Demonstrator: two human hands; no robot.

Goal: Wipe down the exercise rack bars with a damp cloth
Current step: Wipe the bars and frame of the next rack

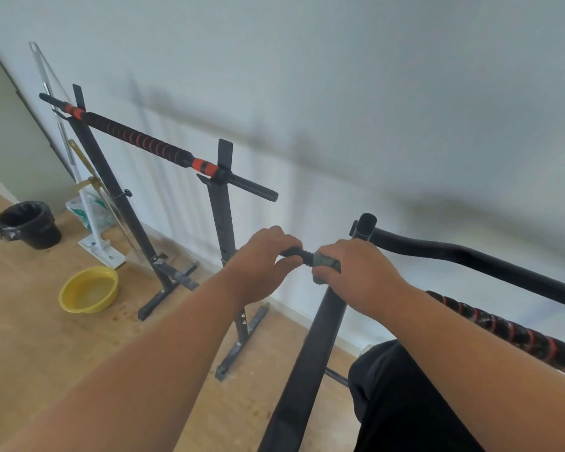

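A black bar with red spiral grip (516, 334) runs from the lower right up to my hands; its threaded black end (302, 254) shows between them. My left hand (265, 265) grips that bar end. My right hand (356, 272) grips a dark green cloth (327, 264) wrapped round the bar just beside it. The bar rests on a black upright post (310, 353) of the near rack. A second rack (222, 223) stands further back with another black and red bar (137, 138) laid across its two posts.
A yellow basin (88, 290) with water sits on the wooden floor at the left. A black bin (30, 225) stands near the wall, with a white stand (88, 223) and a plastic bag behind it. A thick black curved tube (470, 259) runs to the right.
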